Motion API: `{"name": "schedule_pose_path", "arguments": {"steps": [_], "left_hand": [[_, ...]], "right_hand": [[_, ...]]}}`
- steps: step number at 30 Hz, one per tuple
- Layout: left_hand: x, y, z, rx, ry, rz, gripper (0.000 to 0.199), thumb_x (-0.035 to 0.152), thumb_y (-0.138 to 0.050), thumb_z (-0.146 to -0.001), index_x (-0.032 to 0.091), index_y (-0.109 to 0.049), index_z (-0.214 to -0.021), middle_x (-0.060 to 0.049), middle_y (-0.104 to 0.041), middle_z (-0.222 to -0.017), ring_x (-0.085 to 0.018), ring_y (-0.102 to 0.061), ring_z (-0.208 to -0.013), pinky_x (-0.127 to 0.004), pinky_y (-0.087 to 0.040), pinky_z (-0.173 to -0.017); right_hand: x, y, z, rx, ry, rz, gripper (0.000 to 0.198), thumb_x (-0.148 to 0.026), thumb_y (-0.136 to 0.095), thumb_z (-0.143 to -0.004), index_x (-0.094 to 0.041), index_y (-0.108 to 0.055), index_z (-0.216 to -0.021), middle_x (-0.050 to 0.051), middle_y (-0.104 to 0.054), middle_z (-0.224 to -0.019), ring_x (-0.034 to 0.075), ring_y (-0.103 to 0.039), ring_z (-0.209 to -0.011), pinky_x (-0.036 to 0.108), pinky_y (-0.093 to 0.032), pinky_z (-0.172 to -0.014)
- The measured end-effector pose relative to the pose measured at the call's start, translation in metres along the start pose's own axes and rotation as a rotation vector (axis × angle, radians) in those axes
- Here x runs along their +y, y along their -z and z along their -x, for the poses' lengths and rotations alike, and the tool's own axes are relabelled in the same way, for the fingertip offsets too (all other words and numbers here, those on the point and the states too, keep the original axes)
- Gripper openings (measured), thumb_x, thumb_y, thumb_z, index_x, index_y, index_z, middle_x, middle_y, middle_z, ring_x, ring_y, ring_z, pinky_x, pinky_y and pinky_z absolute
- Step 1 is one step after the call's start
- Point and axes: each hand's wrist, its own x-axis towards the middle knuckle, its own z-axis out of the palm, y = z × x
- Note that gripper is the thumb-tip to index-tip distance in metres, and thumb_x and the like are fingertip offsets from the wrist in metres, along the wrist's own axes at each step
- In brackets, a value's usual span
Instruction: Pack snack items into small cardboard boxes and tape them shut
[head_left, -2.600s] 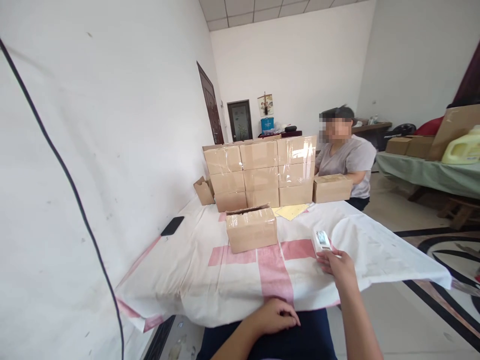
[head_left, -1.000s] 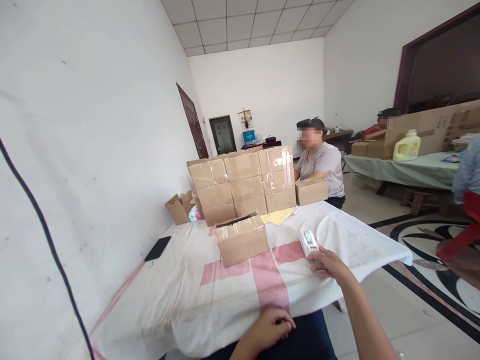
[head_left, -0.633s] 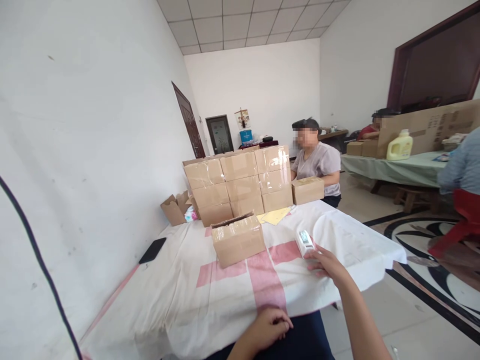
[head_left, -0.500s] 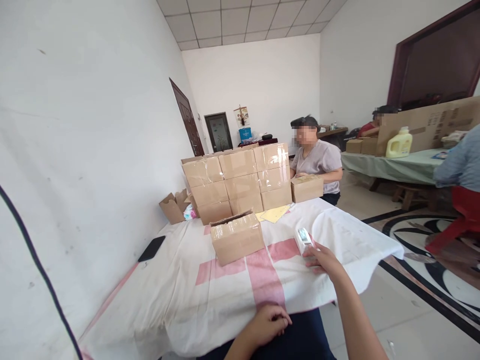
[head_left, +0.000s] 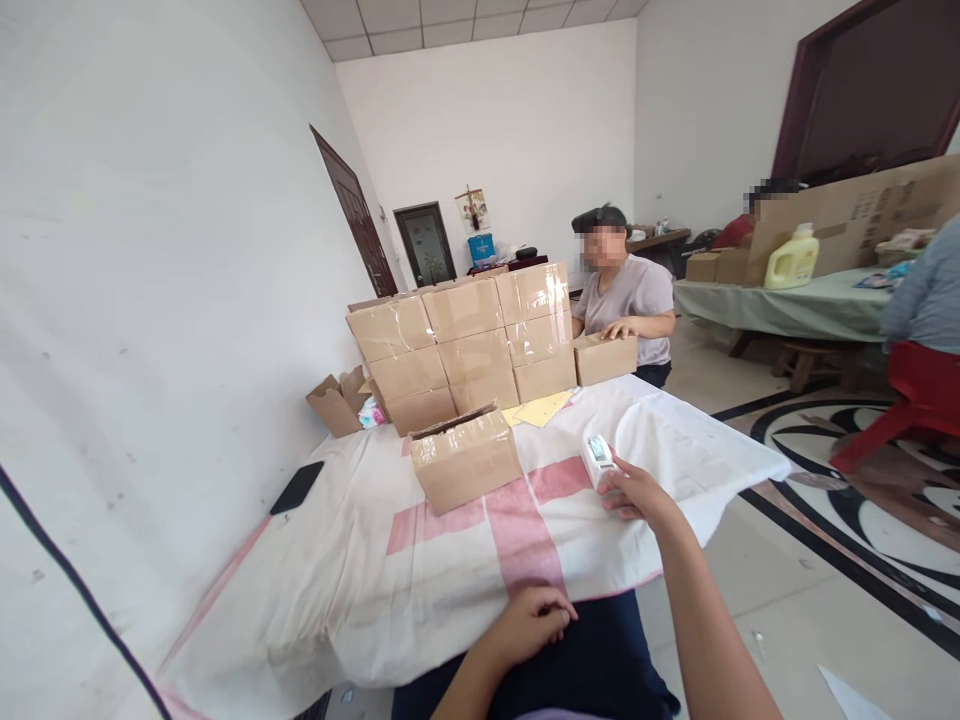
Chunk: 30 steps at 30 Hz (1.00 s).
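Hand on a small white device at the table edge

White plastic makes up the small device (head_left: 598, 460), which lies on the cloth-covered table (head_left: 450, 590). It is a short rounded block, and on its top face there is a darker, bluish-grey window like a small screen. Any writing on it is too small to read. The right hand (head_left: 637, 492) rests on the cloth just behind the device, and its fingertips (head_left: 613, 487) touch the near end of it; the fingers are bent loosely around this end, not lifting it. Whether they truly grip it or only lie against it, I cannot tell.

The left hand (head_left: 529, 622) is low, near the person's lap at the near edge of the table, well apart from the device. Its fingers are curled into a loose fist and it grasps nothing.

To the left of the right hand, and a little farther from the person, one cardboard box (head_left: 465, 458) stands alone on the pink cross of the cloth, covered with shiny clear tape. Farther beyond it is a stack of boxes (head_left: 465, 340) of the same kind, also taped, with no print that can be read. A yellow sheet (head_left: 541, 408) lies between the stack and the device. Far to the left of both hands a black phone (head_left: 297, 487) lies flat near the wall.

Beyond the right hand another person (head_left: 626, 300) sits at the far end of the table, with a hand on a further box (head_left: 604, 358).
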Motion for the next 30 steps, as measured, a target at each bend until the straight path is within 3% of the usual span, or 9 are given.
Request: {"name": "schedule_pose_path", "arguments": {"steps": [9, 13, 16, 21, 24, 27, 30], "left_hand": [[0.002, -0.002, 0.003, 0.004, 0.022, -0.002, 0.032, 0.033, -0.062, -0.083, 0.013, -0.077, -0.103, 0.000, -0.058, -0.069, -0.012, -0.052, -0.065, -0.023, -0.038, -0.062], [0.001, -0.001, 0.004, 0.009, 0.011, 0.006, 0.031, 0.033, -0.063, -0.081, 0.014, -0.078, -0.101, 0.000, -0.058, -0.071, -0.011, -0.052, -0.066, -0.023, -0.039, -0.064], [0.002, 0.001, 0.008, 0.006, -0.019, 0.003, 0.029, 0.031, -0.063, -0.081, 0.014, -0.078, -0.099, 0.001, -0.058, -0.070, -0.011, -0.052, -0.065, -0.023, -0.039, -0.063], [-0.002, 0.003, 0.013, 0.006, -0.057, -0.009, 0.028, 0.033, -0.065, -0.080, 0.015, -0.078, -0.097, 0.001, -0.057, -0.067, -0.012, -0.052, -0.063, -0.024, -0.038, -0.062], [-0.008, 0.002, 0.009, 0.037, -0.080, 0.075, 0.034, 0.039, -0.072, -0.073, 0.014, -0.075, -0.095, 0.003, -0.052, -0.060, -0.012, -0.051, -0.058, -0.024, -0.038, -0.060], [-0.005, 0.005, 0.006, 0.144, -0.129, 0.170, 0.044, 0.053, -0.072, -0.072, 0.014, -0.071, -0.094, 0.005, -0.048, -0.057, -0.010, -0.046, -0.051, -0.024, -0.033, -0.054], [0.012, 0.013, 0.011, 0.307, -0.203, 0.200, 0.051, 0.061, -0.069, -0.076, 0.016, -0.067, -0.101, 0.006, -0.044, -0.060, -0.010, -0.041, -0.051, -0.025, -0.032, -0.054]], "right_hand": [[0.001, 0.004, 0.000, -0.078, -0.035, -0.012, 0.079, -0.027, -0.061, -0.091, -0.025, -0.026, -0.163, 0.006, -0.074, -0.088, 0.015, -0.069, -0.059, 0.022, -0.052, -0.050], [0.001, 0.005, 0.000, -0.058, -0.070, 0.040, 0.080, -0.017, -0.058, -0.089, -0.017, -0.027, -0.162, 0.004, -0.069, -0.070, 0.017, -0.066, -0.053, 0.021, -0.047, -0.044], [0.007, 0.005, 0.005, -0.063, -0.042, 0.032, 0.082, -0.017, -0.058, -0.088, -0.018, -0.024, -0.162, 0.003, -0.068, -0.069, 0.017, -0.066, -0.056, 0.018, -0.041, -0.042], [0.024, -0.003, 0.019, -0.043, 0.111, -0.071, 0.078, -0.030, -0.058, -0.090, -0.015, -0.027, -0.160, 0.003, -0.069, -0.072, 0.016, -0.063, -0.057, 0.020, -0.044, -0.046], [0.025, -0.016, 0.027, 0.003, 0.133, -0.104, 0.078, -0.043, -0.058, -0.090, -0.016, -0.031, -0.157, 0.004, -0.071, -0.073, 0.016, -0.062, -0.055, 0.020, -0.040, -0.047], [0.017, -0.032, 0.038, 0.008, 0.197, -0.076, 0.083, -0.060, -0.053, -0.090, -0.016, -0.031, -0.157, 0.005, -0.073, -0.075, 0.017, -0.062, -0.056, 0.022, -0.038, -0.048], [0.012, -0.053, 0.057, -0.100, 0.332, -0.014, 0.093, -0.072, -0.043, -0.091, -0.012, -0.026, -0.160, 0.005, -0.072, -0.071, 0.019, -0.061, -0.057, 0.027, -0.041, -0.053]]}}
